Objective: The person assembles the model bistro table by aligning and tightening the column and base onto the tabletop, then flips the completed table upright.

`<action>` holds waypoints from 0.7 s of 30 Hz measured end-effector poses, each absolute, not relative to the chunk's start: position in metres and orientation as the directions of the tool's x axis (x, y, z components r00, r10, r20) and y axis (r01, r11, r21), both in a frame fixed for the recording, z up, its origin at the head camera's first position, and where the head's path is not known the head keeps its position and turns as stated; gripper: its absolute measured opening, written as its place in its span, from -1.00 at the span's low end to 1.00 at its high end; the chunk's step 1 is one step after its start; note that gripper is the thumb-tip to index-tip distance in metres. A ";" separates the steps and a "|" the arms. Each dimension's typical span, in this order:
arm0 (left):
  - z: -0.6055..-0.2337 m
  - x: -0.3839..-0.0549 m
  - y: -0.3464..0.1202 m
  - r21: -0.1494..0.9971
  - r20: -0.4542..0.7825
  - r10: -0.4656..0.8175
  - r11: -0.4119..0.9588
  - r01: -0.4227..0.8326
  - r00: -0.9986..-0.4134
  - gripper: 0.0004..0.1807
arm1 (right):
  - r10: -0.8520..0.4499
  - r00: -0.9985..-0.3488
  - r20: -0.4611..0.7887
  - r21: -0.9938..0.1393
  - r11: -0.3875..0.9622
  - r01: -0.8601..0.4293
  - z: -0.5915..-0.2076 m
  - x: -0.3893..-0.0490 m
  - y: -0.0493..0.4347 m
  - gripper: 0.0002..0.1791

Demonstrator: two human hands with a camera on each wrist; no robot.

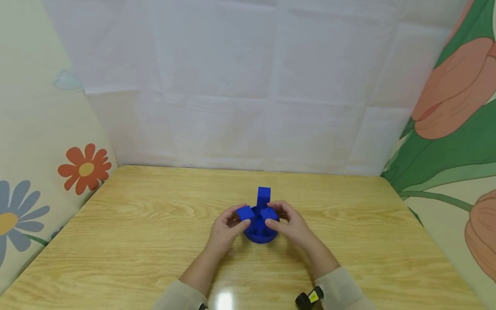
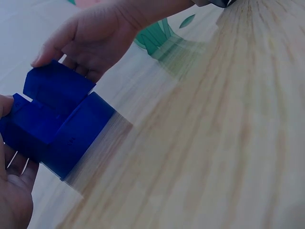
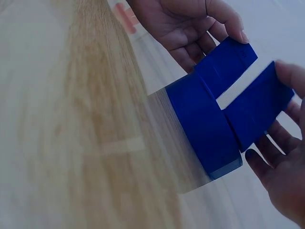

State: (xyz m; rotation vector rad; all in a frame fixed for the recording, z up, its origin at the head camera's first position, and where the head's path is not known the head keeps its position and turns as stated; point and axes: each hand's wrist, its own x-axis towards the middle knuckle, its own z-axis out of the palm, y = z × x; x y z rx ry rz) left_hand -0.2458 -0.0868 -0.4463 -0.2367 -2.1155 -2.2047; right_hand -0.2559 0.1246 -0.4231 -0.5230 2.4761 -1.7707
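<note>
A round blue plastic holder [image 1: 260, 238] stands on the table, with three upright blue blocks in it. My left hand [image 1: 224, 230] pinches the left block [image 1: 246, 212] between thumb and fingers. On the other side, my right hand [image 1: 295, 226] grips the right block [image 1: 269, 213] the same way. The third block [image 1: 264, 196] rises at the back, untouched. From the left wrist, the holder's curved wall [image 2: 78, 143] shows below both gripped blocks. The right wrist view has a narrow gap between those two blocks, above the holder's wall [image 3: 202, 126].
The wood-grain table [image 1: 155, 206] extends around the hands. A white cloth [image 1: 232, 86] hangs behind it, with flower-patterned cloths [image 1: 457, 142] at the sides. A black strap device [image 1: 310, 298] sits at the right sleeve [image 1: 342, 288].
</note>
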 end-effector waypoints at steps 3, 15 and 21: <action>-0.446 -0.246 -0.087 0.986 0.161 0.049 -0.050 0.158 -0.986 -0.52 | -0.240 -0.958 0.155 -0.926 0.304 -0.225 -0.424 -0.257 0.124 -0.58; -0.446 -0.246 -0.086 0.985 0.168 0.048 -0.046 0.166 -0.985 -0.52 | -0.223 -0.954 0.202 -0.906 0.327 -0.268 -0.424 -0.260 0.121 -0.53; -0.448 -0.247 -0.086 0.987 0.154 0.045 -0.052 0.152 -0.987 -0.52 | -0.211 -0.960 0.185 -0.915 0.320 -0.246 -0.425 -0.262 0.120 -0.51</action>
